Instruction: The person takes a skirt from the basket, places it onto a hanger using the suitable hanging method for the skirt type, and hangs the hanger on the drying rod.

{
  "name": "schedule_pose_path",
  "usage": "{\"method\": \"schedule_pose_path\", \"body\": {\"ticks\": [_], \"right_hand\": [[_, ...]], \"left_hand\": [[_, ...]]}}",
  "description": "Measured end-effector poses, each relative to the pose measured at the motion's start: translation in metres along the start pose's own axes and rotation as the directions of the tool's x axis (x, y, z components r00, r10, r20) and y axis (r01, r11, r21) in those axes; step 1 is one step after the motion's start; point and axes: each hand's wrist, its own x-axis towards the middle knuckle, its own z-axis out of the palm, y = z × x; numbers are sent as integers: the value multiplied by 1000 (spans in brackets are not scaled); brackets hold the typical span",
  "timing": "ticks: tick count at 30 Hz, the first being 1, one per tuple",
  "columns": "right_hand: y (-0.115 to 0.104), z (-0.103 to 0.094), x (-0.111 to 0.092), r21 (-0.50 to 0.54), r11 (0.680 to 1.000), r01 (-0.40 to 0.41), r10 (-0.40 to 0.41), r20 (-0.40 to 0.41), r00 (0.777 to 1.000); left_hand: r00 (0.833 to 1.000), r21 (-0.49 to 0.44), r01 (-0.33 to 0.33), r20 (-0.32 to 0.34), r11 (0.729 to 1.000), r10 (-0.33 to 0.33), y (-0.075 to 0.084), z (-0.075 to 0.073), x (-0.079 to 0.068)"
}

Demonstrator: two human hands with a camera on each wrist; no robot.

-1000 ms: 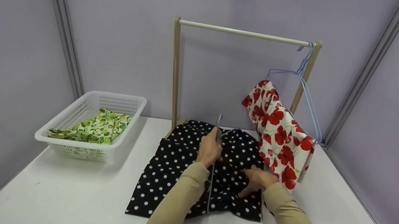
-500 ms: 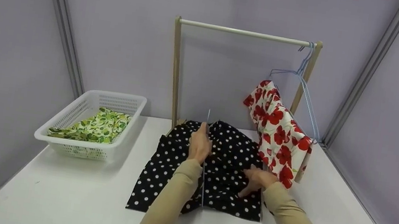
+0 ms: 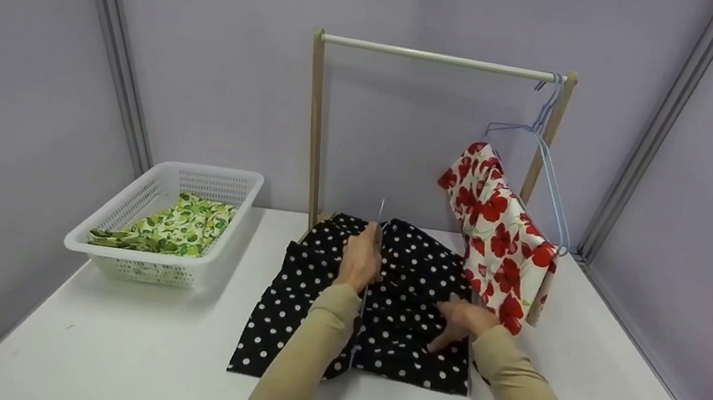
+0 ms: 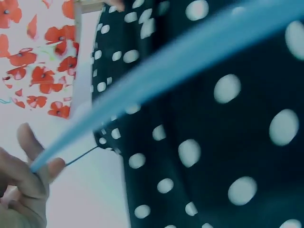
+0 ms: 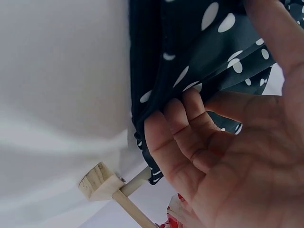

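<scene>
In the head view, a left hand [image 3: 361,256] pinches a blue wire hanger [image 3: 381,209] just below its hook, above a black, white-dotted garment [image 3: 420,265] lying at the centre of the white table [image 3: 133,350]. The right hand [image 3: 461,323], thumb spread from the fingers, rests on the garment's right side. Far right, a poppy-print cloth [image 3: 498,237] hangs from the clothes rack [image 3: 432,56]; at left, a white basket [image 3: 132,255] holds a green leaf-print cloth [image 3: 185,225].

In the left wrist view, the left fingers hold the hanger's wire over the dots.

In the right wrist view, bent fingertips touch the garment's fabric; whether they pinch it I cannot tell.
</scene>
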Motion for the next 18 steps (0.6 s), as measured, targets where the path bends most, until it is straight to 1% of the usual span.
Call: {"method": "schedule_pose_path", "body": {"ticks": [1,2,3,5,8,10,12,13,14,15,16,18], "right_hand": [[1,0,0,2,1000,6,-6,-1,1000],[1,0,0,3,1000,11,-11,-2,1000],[2,0,-1,4,1000,17,-17,-4,1000],[3,0,-1,9,999,38,-38,-13,999],[4,1,-2,39,997,71,-70,-38,997],[5,2,-4,58,992,115,-111,-70,991],[4,4,-4,74,982,175,-166,-115,979],[3,5,-4,79,973,217,-204,-148,968],[1,6,-4,84,960,268,-249,-182,951],[-2,7,-4,86,942,325,-301,-219,928],[-6,8,-5,90,920,382,-349,-256,901],[-17,9,-5,86,861,501,-452,-323,832]], "left_hand": [[1000,11,-7,12,1000,7,1,0,0],[999,44,-25,27,999,24,2,-2,1],[999,44,-22,43,999,20,4,-3,1],[997,-4,3,74,1000,-3,7,-9,4],[995,-92,27,99,995,-18,10,-18,7],[992,-150,45,120,988,-27,11,-23,9],[988,-194,63,148,979,-34,12,-28,11],[986,-209,71,161,975,-38,13,-31,11],[984,-221,78,171,972,-40,14,-33,12],[983,-228,85,179,970,-44,15,-35,13],[982,-234,88,185,968,-45,17,-37,15],[980,-241,90,194,966,-43,21,-41,17]]}}
